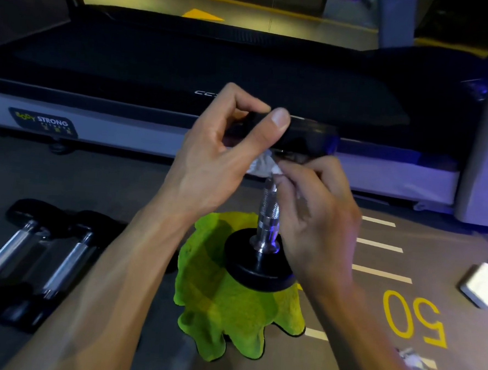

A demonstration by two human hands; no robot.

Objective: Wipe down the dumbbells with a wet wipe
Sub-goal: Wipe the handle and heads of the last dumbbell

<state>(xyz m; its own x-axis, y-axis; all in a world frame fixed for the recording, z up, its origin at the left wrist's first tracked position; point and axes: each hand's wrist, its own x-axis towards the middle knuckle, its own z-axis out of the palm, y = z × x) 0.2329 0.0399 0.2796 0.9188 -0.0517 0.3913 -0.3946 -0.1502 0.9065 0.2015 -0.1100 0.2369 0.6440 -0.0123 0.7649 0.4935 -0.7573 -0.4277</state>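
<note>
On floor before treadmill, dumbbell stands upright, lower plate on green cloth; left hand grips upper plate rim, right hand pinches wet wipe round top of handle; likely heavy, rigid steel, knurled handle grippy, plate smooth; hold rim firm; two more dumbbells well left, open floor right; tipping is main risk

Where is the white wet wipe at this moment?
In the head view, near centre, the wet wipe is pinched by the right hand just under the top plate of the upright dumbbell, beside the left hand.
</note>
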